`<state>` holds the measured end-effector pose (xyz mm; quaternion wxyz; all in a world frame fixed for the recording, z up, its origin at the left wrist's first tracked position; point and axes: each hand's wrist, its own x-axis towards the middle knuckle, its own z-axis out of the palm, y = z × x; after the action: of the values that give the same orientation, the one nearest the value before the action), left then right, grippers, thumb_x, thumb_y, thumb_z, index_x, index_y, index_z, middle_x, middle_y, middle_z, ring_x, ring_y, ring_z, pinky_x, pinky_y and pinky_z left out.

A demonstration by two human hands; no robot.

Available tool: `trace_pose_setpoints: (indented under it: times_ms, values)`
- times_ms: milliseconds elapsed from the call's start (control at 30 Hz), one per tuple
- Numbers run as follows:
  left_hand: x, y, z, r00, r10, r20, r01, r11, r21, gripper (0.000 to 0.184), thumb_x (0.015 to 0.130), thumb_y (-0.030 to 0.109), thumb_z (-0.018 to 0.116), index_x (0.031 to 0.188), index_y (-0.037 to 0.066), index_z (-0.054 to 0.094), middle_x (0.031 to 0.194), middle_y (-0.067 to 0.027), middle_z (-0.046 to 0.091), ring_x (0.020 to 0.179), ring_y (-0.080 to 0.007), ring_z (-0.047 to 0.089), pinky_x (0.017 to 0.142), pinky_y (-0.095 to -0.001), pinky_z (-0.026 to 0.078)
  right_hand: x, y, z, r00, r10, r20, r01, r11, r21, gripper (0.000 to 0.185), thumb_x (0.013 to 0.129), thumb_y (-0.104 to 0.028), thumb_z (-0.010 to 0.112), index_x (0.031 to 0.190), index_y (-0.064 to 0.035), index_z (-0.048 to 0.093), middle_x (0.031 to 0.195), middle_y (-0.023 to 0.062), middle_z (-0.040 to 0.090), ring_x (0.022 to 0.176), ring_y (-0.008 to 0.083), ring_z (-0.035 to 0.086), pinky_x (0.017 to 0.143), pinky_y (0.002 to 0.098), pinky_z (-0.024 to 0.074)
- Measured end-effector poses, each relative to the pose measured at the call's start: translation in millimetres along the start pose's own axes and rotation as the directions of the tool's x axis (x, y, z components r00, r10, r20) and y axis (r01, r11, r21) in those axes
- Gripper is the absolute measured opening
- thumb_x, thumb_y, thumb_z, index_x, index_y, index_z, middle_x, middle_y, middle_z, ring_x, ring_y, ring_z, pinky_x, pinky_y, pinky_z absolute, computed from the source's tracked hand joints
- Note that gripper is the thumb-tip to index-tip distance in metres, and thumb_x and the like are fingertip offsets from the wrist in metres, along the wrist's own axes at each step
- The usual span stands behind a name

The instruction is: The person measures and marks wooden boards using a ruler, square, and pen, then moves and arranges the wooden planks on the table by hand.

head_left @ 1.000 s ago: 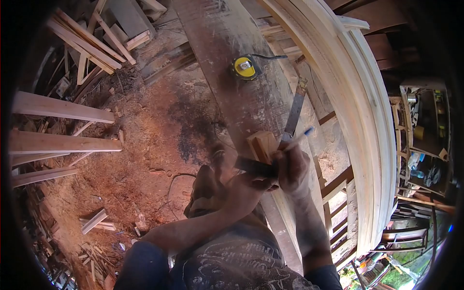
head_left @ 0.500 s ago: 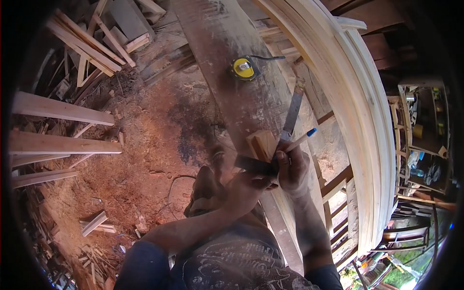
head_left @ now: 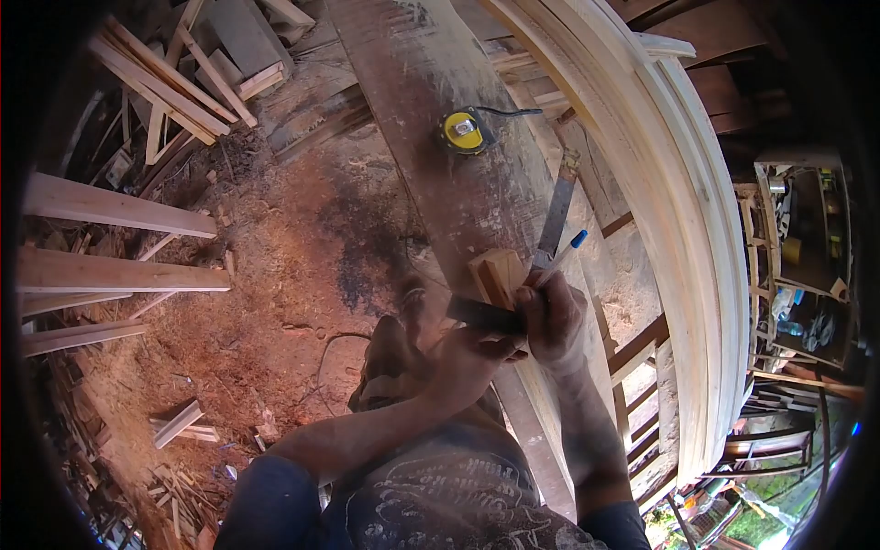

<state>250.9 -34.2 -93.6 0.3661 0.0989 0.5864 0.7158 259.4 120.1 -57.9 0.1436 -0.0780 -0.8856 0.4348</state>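
My left hand point(head_left: 477, 360) is closed on the dark handle point(head_left: 486, 316) of a try square, which lies across a wooden piece point(head_left: 500, 273). The square's metal blade point(head_left: 555, 215) points up and away past the wood. In my right hand point(head_left: 554, 321) is a white pen point(head_left: 561, 258) with a blue end, pinched close to where blade and handle meet. The pen's tip is hidden by my fingers. Farther up the plank point(head_left: 431, 92) lies a yellow and black tape measure point(head_left: 465, 131).
Long pale boards point(head_left: 669, 183) curve along the right side. Several beams point(head_left: 119, 270) jut in from the left. Offcuts point(head_left: 183, 422) and sawdust cover the floor point(head_left: 266, 229). A shelf point(head_left: 807, 266) with small items stands at the far right.
The pen's blue end swung right and up, then back slightly left, as my right hand moved a little. My left hand and the square have stayed nearly still.
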Motion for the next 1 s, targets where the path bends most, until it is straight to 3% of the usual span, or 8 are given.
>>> trace_pose_setpoints:
  times_ms: [333,533,633,733,833,967,1000]
  values:
    - [-1,1,0,1.0,-0.019,-0.01,0.019,0.999,-0.034,0.02,0.097,0.009,0.066,0.108,-0.008,0.067,0.099,-0.0124,0.073,0.088,-0.0165,0.072,0.081,-0.0273,0.06,5,-3,-2,0.998,-0.028,0.048,0.027,1.0,0.015,0.006,0.092,-0.005,0.062,0.088,-0.0019,0.058,0.068,0.0136,0.059,0.059,0.0294,0.06,0.058,0.0379,0.0457]
    - [0,-9,2,0.999,-0.015,-0.03,0.013,0.998,-0.066,0.02,0.096,0.009,0.067,0.106,-0.008,0.067,0.099,-0.0128,0.072,0.086,-0.017,0.072,0.079,-0.0275,0.061,-1,3,5,0.99,-0.004,-0.139,-0.005,0.998,-0.063,0.005,0.093,-0.001,0.061,0.096,-0.0016,0.057,0.076,0.011,0.061,0.064,0.0242,0.062,0.06,0.035,0.0473]
    - [0,-13,1,1.0,0.001,-0.019,-0.002,1.0,-0.012,0.021,0.096,0.011,0.067,0.105,-0.008,0.068,0.097,-0.0128,0.073,0.085,-0.0178,0.073,0.077,-0.0279,0.061,2,1,6,0.962,-0.051,-0.269,0.054,0.999,0.001,0.006,0.094,-0.001,0.06,0.099,-0.001,0.057,0.079,0.0096,0.06,0.068,0.019,0.061,0.061,0.033,0.047]
    - [-2,-2,4,0.992,-0.121,-0.029,0.121,0.993,-0.002,0.023,0.097,0.015,0.067,0.104,-0.007,0.069,0.096,-0.0125,0.073,0.085,-0.0182,0.073,0.078,-0.0285,0.06,-2,-1,-3,0.961,-0.011,-0.277,0.014,1.0,0.009,0.018,0.085,0.004,0.064,0.102,-0.0018,0.059,0.085,0.0122,0.065,0.073,0.025,0.067,0.065,0.0345,0.0522]
    - [-14,21,2,0.93,-0.362,0.057,0.367,0.916,-0.161,0.026,0.099,0.019,0.066,0.105,-0.006,0.07,0.096,-0.0111,0.074,0.087,-0.0177,0.073,0.079,-0.0283,0.059,-23,-10,-11,0.907,0.122,-0.402,-0.119,0.992,0.033,0.008,0.097,-0.005,0.06,0.102,-0.0007,0.057,0.079,0.0047,0.057,0.069,0.0134,0.055,0.063,0.0295,0.0454]
    - [-45,41,31,0.929,-0.234,0.288,0.225,0.972,0.064,0.027,0.099,0.022,0.066,0.107,-0.004,0.07,0.095,-0.0078,0.073,0.086,-0.0141,0.07,0.08,-0.0272,0.057,-88,-42,-55,0.78,0.543,-0.311,-0.487,0.839,0.244,0.025,0.101,-0.024,0.06,0.101,0.0007,0.06,0.082,0.0029,0.06,0.078,0.0101,0.056,0.073,0.0251,0.045]
    - [-48,44,44,0.907,-0.22,0.36,0.197,0.975,0.098,0.028,0.099,0.023,0.066,0.108,-0.003,0.07,0.095,-0.0069,0.073,0.085,-0.0135,0.069,0.078,-0.0271,0.057,-106,-43,-64,0.762,0.589,-0.269,-0.488,0.796,0.359,0.027,0.1,-0.027,0.06,0.102,0.0001,0.061,0.082,0.0023,0.061,0.076,0.0098,0.057,0.071,0.0251,0.0452]
